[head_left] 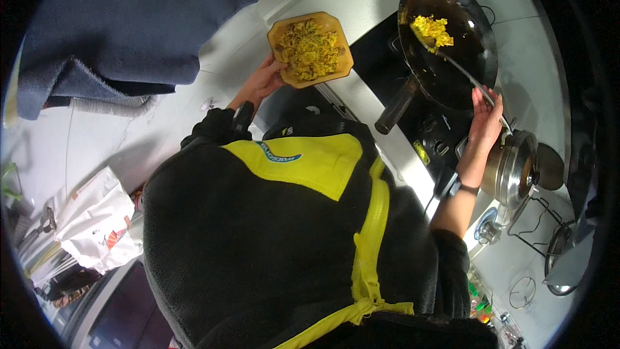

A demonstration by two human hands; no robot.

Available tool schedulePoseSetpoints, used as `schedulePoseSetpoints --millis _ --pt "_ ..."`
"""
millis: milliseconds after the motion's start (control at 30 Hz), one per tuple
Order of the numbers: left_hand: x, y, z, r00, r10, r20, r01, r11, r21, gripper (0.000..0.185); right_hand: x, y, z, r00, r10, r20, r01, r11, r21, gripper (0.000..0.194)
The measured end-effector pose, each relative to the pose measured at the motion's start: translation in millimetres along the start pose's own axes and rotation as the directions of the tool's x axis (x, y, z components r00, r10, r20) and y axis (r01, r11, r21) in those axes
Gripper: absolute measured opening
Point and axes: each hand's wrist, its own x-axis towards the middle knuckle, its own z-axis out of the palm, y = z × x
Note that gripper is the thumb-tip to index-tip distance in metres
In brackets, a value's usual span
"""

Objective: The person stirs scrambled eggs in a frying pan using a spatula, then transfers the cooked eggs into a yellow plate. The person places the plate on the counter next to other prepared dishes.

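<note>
My left hand (268, 79) grips the near-left edge of an amber octagonal dish (343, 64), holding it level beside the stove. Chopped yellow scrambled egg with darker bits (309, 51) fills the dish. In my right hand (486, 116) is the long metal handle of a cooking spatula (460, 69). Its head reaches into a dark wok (465, 85) and sits at a small heap of yellow egg (435, 30). A few egg crumbs cling to the wok's far wall. The wok's thick dark handle (397, 109) points back towards me.
A lidded steel pot (508, 169) stands on the black gas stove (370, 60), close by my right wrist. Beyond it are a wire rack (542, 223) and several bottles (479, 300). Dark blue cloth (131, 19) hangs at upper left; a white bag (99, 223) lies lower left.
</note>
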Motion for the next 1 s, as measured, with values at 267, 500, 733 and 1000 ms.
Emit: schedulePoseSetpoints --millis 267,500,733,1000 --pt "34 -5 -9 0.999 -0.038 -0.017 0.038 0.999 0.029 0.053 -2 -67 -5 0.967 -0.169 0.192 0.242 0.846 -0.475 0.028" --pt "50 20 10 0.980 -0.173 -0.100 0.189 0.964 0.185 0.047 29 -70 -42 0.978 -0.152 0.144 0.201 0.874 -0.443 0.026" --pt "66 40 23 0.957 -0.208 -0.200 0.273 0.880 0.390 0.048 70 -30 1 0.938 -0.084 0.337 0.164 0.963 -0.214 0.024" --pt "81 39 9 0.951 0.000 -0.310 0.207 0.744 0.635 0.038 52 -27 49 0.507 -0.301 0.808 0.859 0.255 -0.444 0.016"
